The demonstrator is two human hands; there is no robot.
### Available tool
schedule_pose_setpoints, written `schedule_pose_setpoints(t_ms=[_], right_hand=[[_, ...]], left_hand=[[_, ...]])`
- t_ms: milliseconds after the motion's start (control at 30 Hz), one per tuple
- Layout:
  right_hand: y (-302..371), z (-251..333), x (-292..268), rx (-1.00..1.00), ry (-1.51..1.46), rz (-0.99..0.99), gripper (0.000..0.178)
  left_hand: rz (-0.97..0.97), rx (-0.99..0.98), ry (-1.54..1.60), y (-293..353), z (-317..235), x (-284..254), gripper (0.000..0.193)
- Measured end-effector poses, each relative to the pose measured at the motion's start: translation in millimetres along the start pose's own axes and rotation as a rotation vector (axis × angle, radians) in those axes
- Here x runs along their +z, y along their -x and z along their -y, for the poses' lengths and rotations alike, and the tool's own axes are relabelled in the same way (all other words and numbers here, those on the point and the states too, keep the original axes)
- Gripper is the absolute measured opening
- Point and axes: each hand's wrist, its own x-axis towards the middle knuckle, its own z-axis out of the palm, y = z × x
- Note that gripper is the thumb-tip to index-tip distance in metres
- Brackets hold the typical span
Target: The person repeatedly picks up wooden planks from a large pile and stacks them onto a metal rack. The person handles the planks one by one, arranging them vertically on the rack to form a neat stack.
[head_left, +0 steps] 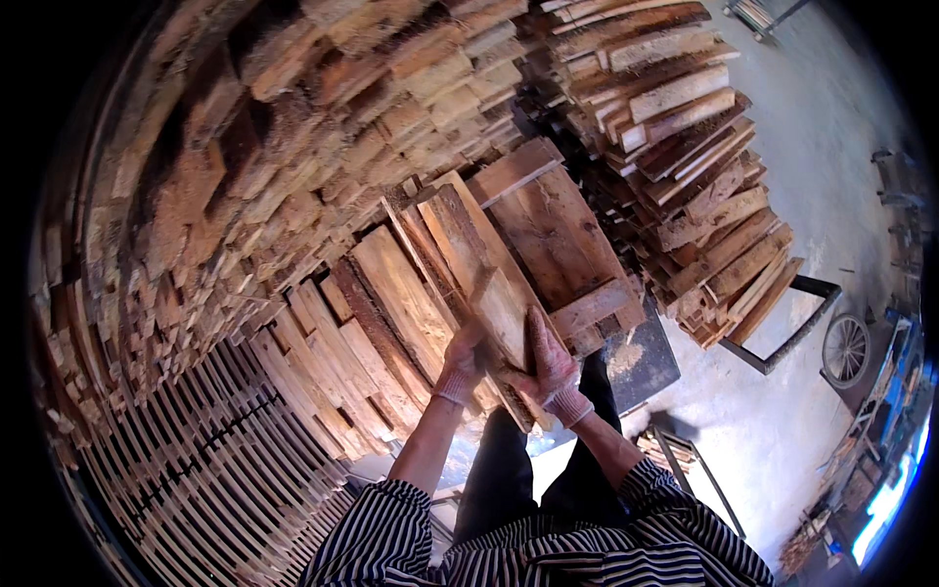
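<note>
A short pale wooden board [504, 315] lies aslant between my two hands, over longer rough boards with bark edges [450, 225]. My left hand [464, 364], in a pinkish work glove, is closed at the board's left side; its fingers are smeared by motion. On the right side, my gloved right hand [550, 372] grips the same board, fingers up along its edge and thumb across the near end. The undersides of both grips are hidden. To the left, more boards [391, 293] lie side by side in a row.
A tall stack of sawn wood [323, 108] rises along the far left. Slatted, evenly spaced strips [196, 450] lie at lower left. Right of the boards is a brown wooden panel with cross battens [562, 235]. Another wood pile [685, 147] rests by a metal-framed cart [782, 333].
</note>
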Motion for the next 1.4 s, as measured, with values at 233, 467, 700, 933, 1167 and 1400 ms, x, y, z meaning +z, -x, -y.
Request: schedule_pose_setpoints(t_ms=[233, 467, 700, 933, 1167, 1400], right_hand=[[-11, -18, -34, 0.382, -0.188, 0.111, 0.106], [-98, -96, -28, 0.336, 0.186, -0.020, 0.096], [-99, -131, 44, 0.247, 0.213, 0.011, 0.093], [-13, -52, -4, -0.023, -0.065, 0.210, 0.085], [-54, -94, -66, 0.151, -0.052, -0.013, 0.068], [-122, -165, -17, 0.307, 0.309, 0.116, 0.056]], left_hand=[[0.229, -0.077, 0.308, -19, 44, 5, 0.065], [-0.080, 0.029, 0.152, -37, 33, -68, 0.082], [-0.153, 0.006, 0.163, -52, 30, -81, 0.084], [-0.100, 0.007, 0.061, -27, 46, 23, 0.094], [-0.042, 0.002, 0.190, -71, 35, 47, 0.077], [0.096, 0.075, 0.084, -97, 41, 4, 0.080]])
